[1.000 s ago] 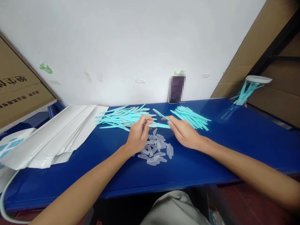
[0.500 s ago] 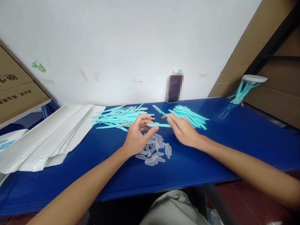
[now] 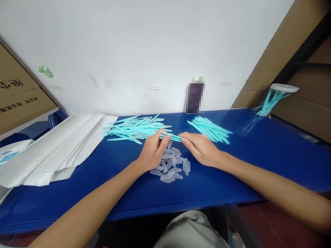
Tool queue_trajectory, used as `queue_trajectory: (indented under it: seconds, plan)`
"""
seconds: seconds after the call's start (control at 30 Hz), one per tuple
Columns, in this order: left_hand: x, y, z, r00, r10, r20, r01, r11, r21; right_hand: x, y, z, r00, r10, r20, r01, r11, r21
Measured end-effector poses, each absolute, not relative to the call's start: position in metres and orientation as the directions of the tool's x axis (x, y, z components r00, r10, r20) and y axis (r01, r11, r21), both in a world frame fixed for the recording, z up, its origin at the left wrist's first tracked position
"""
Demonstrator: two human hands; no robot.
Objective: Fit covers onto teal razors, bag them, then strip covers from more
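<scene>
My left hand (image 3: pixel 154 151) and my right hand (image 3: pixel 200 147) meet over the middle of the blue table (image 3: pixel 232 172). Both pinch the same turquoise plastic stick (image 3: pixel 172 137), one at each end, held level just above a heap of several clear plastic caps (image 3: pixel 173 165). A loose pile of turquoise sticks (image 3: pixel 134 128) lies behind my left hand. A neater bundle of the same sticks (image 3: pixel 210 128) lies behind my right hand.
White plastic bags (image 3: pixel 57 148) cover the table's left part. A cardboard box (image 3: pixel 18 100) stands at the far left, more cardboard (image 3: pixel 289 51) at the right. A clear jar with turquoise sticks (image 3: pixel 271 100) lies at the back right. A dark phone (image 3: pixel 194 97) leans on the white wall.
The second stick that stuck up from my right hand is no longer raised. My left fingers have closed on the stick's end, and both hands have come down closer to the caps.
</scene>
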State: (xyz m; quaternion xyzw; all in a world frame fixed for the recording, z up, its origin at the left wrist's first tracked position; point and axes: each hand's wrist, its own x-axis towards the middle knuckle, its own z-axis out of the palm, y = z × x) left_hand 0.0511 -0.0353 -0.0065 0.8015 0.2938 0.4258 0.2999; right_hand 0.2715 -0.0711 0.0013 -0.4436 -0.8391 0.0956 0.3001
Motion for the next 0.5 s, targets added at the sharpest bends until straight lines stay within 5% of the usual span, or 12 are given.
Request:
queue_trajectory:
  seconds: [0.5]
  plan:
    - [0.0521,-0.0373,-0.0099,0.406,0.602,0.688,0.149,-0.786,0.600,0.2678,-0.0768,0.0053,-0.542,0.753,0.374,0.694,0.652,-0.305]
